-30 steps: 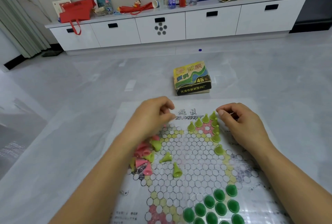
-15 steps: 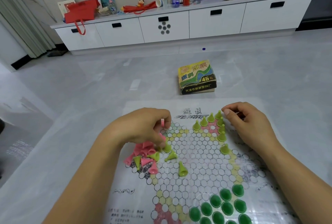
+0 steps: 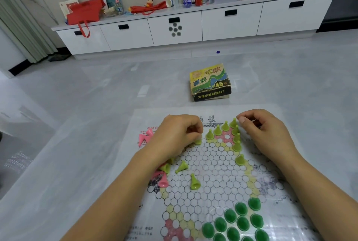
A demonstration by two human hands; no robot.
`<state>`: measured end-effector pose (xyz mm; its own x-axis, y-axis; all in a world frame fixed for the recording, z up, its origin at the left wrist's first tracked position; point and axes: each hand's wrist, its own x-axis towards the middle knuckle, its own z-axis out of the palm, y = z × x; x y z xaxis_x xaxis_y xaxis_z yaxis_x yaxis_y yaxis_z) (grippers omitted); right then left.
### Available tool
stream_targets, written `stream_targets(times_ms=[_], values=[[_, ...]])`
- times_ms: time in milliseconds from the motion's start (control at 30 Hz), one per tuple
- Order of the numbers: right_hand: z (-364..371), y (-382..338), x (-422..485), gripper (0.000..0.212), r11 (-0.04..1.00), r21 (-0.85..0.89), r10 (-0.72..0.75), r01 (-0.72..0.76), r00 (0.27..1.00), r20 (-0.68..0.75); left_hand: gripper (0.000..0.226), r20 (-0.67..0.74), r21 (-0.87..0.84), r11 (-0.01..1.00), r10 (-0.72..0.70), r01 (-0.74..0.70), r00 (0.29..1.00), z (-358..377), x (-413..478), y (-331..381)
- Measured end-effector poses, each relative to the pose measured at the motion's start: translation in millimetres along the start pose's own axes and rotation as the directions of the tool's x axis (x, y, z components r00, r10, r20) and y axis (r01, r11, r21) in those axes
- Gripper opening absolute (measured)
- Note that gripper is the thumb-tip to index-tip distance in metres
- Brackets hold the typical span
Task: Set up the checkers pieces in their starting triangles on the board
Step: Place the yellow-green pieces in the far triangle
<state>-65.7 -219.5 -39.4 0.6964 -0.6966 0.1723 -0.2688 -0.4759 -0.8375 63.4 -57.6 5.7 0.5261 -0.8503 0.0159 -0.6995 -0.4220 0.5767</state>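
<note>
The paper checkers board (image 3: 213,173) lies on the floor. My left hand (image 3: 174,136) has curled fingers that pinch a light green piece (image 3: 198,141) and hold it down on the board's upper left. Just right of it, upright light green pieces (image 3: 218,130) line two edges of the top pink triangle. My right hand (image 3: 265,132) is curled beside the topmost piece (image 3: 233,122), and nothing shows in it. Two light green pieces (image 3: 194,181) lie tipped over mid-board. Pink pieces lie near my left wrist (image 3: 162,180) and at the board's left edge (image 3: 145,137). Dark green pieces (image 3: 242,221) fill the near triangle.
The game's cardboard box (image 3: 211,83) stands on the grey floor just beyond the board. A long white cabinet (image 3: 174,29) with bags, bottles and a can on top runs along the far wall. A curtain (image 3: 21,27) hangs at the far left.
My left hand has left the loose pile and come up to the top triangle's left end with a light green piece. Pink pieces now lie at the board's left edge. My right hand has stayed put.
</note>
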Motion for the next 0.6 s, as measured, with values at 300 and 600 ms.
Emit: stream_targets(times_ms=[300, 600], values=[[-0.1, 0.1, -0.1, 0.012, 1.000, -0.003, 0.004, -0.004, 1.000, 0.003, 0.008, 0.050, -0.039, 0.998, -0.054, 0.056, 0.997, 0.9, 2.7, -5.7], [-0.4, -0.1, -0.1, 0.011, 1.000, -0.025, -0.005, 0.005, 1.000, 0.003, 0.010, -0.010, -0.050, 0.999, -0.020, 0.020, 1.000, 10.2, 4.6, -3.5]])
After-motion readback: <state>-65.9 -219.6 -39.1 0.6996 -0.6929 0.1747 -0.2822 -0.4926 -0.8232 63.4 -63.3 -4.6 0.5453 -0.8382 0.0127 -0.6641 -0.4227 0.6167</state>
